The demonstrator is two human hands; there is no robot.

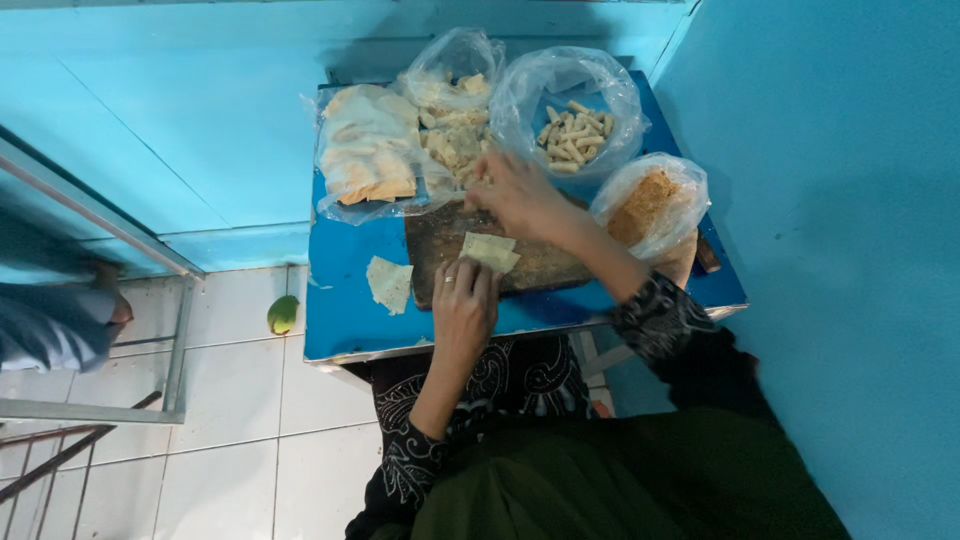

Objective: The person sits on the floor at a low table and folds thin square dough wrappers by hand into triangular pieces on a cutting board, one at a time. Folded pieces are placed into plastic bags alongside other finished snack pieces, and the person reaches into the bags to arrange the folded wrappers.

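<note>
Wrapper sheets are what's being worked here, on a dark wooden board (520, 262) sitting mid-frame on a small blue table (340, 320). The left hand (463, 305) rests at the board's lower edge with its fingers pressing down on a pale square wrapper (490, 251), pinning it flat rather than gripping it. The right hand (515, 195) reaches toward the upper centre, fingers curled at the mouth of the bag of filling (455, 125); it's a bit blurred, so I can't tell whether it has pinched anything yet.

Progress-wise, it looks like early days to me: the wrapper on the board is bare, no filling on it that I can see. One more loose wrapper (389, 283) lies left of the board on the table. The bag of stacked wrappers (368, 150) at upper left looks pretty full. The bag of small rolled pieces (575, 125) at upper right holds a modest pile, possibly finished ones. A bag of brown crumbs (645, 205) sits at right, touching the board's corner.
</note>
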